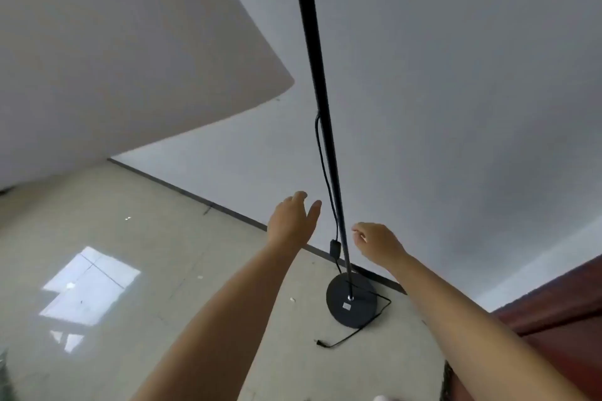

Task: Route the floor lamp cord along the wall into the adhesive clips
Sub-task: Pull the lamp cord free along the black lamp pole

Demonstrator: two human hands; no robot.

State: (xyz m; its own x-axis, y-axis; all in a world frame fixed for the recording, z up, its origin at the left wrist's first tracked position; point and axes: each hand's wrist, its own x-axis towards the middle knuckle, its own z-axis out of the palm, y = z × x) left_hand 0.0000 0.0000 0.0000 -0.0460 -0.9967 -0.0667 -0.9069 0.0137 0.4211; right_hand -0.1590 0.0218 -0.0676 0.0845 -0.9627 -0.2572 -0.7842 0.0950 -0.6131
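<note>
Black cord hangs down the pole, past its switch, and loops round the base, plug end loose on the floor. Left hand spread, right hand loosely curled; both empty, reaching. No clips visible. Next: grasp the cord.

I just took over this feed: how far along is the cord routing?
Done: nothing visible; no clips show on the wall. In hand: left hand and right hand reach open toward the lamp pole, holding nothing. Left: the cord hangs by the pole, its plug end loose on the floor.
</note>
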